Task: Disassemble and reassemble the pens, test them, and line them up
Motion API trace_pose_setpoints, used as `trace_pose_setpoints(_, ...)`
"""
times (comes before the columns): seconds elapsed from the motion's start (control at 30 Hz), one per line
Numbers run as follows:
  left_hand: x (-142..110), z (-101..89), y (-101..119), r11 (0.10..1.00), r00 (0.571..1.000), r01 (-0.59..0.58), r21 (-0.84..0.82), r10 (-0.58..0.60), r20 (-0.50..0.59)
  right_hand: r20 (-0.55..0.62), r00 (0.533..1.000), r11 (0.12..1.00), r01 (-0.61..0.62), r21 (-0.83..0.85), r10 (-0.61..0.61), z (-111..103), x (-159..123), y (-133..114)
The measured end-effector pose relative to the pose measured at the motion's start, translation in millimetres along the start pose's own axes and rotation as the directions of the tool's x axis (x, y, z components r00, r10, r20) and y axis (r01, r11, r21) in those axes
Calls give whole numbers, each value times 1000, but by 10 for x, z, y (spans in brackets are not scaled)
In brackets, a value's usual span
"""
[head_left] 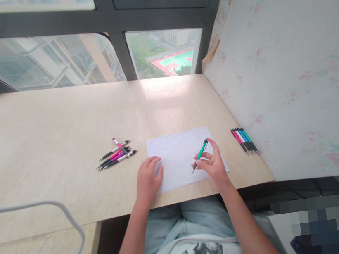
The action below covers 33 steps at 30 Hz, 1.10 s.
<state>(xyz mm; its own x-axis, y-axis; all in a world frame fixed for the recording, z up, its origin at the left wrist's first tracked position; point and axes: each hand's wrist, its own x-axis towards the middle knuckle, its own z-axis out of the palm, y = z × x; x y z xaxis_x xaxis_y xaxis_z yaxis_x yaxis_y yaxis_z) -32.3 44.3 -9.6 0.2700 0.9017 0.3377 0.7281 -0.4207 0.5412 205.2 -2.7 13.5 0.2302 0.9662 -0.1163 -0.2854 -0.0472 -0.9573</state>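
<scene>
A green and black click pen [202,151] is held in my right hand [214,164], tilted over the paper with its tip pointing down and to the left. My index finger reaches up to the pen's top end. Under it lies a white sheet of paper [177,167] with rows of small handwriting along its upper part. My left hand [149,177] rests flat on the sheet's left edge, its fingers spread a little and nothing in them. Whether the pen tip touches the paper, I cannot tell.
Left of the paper lies a loose pile of pens [117,155], some crossing others. A neat row of several pens [243,140] lies at right near the papered wall [292,86]. A grey cable [66,213] loops over the wooden table [48,130] at left. Windows stand behind.
</scene>
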Motion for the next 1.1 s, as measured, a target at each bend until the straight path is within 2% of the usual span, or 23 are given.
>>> trace_pose_setpoints(0.53,-8,5,-8,1000,1000,5,-4,-5,17,-36,999,1000,-2,12,3,-6,3,5)
trace_pose_setpoints(0.83,-11,11,-9,1000,1000,12,-5,-12,13,-44,999,999,-10,-52,8,-10,26,33)
trace_pose_setpoints(0.93,-12,10,-9,1000,1000,12,-4,-12,11,-67,998,989,-12,-147,2,-51,57,86)
trace_pose_setpoints(1.0,-11,9,-10,1000,1000,9,-5,-9,11,-85,996,958,2,-287,-27,-102,80,115)
trace_pose_setpoints(1.03,-10,9,-11,1000,1000,9,-6,-9,10,-86,995,919,18,-394,-56,-131,91,124)
trace_pose_setpoints(1.1,-8,10,-13,1000,1000,9,-7,-9,6,-55,988,770,78,-634,-144,-189,107,125)
